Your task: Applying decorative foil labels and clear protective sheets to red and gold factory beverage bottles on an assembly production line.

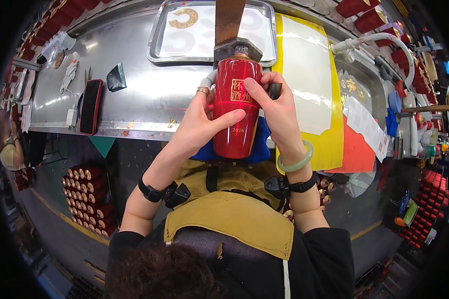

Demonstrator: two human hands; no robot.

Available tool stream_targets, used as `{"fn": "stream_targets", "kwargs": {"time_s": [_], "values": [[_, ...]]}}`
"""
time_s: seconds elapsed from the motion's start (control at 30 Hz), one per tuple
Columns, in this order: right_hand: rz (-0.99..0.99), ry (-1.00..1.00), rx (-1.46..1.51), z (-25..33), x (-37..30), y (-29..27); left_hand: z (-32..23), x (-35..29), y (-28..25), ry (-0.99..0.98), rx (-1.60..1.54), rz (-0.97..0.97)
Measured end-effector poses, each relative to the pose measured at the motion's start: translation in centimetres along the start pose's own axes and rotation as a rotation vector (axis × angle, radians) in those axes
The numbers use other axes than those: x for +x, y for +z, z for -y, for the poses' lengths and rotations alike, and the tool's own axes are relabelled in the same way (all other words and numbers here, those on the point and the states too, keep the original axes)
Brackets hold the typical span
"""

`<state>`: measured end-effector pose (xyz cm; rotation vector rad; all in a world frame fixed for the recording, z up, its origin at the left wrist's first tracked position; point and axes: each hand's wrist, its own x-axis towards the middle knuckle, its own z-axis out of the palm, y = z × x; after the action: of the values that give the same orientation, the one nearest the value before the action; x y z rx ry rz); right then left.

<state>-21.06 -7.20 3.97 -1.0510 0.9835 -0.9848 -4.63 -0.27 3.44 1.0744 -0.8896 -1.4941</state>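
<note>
Closest to me is the yellow apron bib [234, 219] over dark clothing, with my two forearms rising from it, each strapped with a black wrist device. My left hand [197, 124] wraps the left flank of a glossy red ceramic bottle [236, 107], thumb laid across its lower front. My right hand [279, 112] closes on the opposite flank, fingers over the gold label; a pale green bangle [295, 158] sits on that wrist. So both hands are grasping the bottle, which stands upright between the palms, its neck tucked under a dark metal clamp head [237, 48] directly above the grip. A thin red line of light crosses the bottle. Beyond the grip I see a steel tray [157, 35] on the stainless worktable [134, 99]; right of it lies a yellow sheet [336, 124]. Well left of the grip rests a dark phone [91, 106]. Red bottles are stacked below the table.
</note>
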Motion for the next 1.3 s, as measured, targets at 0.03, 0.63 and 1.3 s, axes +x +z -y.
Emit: {"fn": "stream_targets", "kwargs": {"time_s": [0.03, 0.63, 1.3], "values": [[0.000, 0.000, 0.001, -0.1, 0.0, 0.0, -0.1, -0.1, 0.0, -0.005, -0.006, -0.004], [0.041, 0.034, 0.041, 0.3, 0.0, -0.2, 0.0, -0.2, 0.0, 0.012, -0.048, -0.003], [0.057, 0.023, -0.017, 1.1, -0.8, -0.9, 0.1, -0.3, 0.2, 0.038, -0.059, -0.008]]}}
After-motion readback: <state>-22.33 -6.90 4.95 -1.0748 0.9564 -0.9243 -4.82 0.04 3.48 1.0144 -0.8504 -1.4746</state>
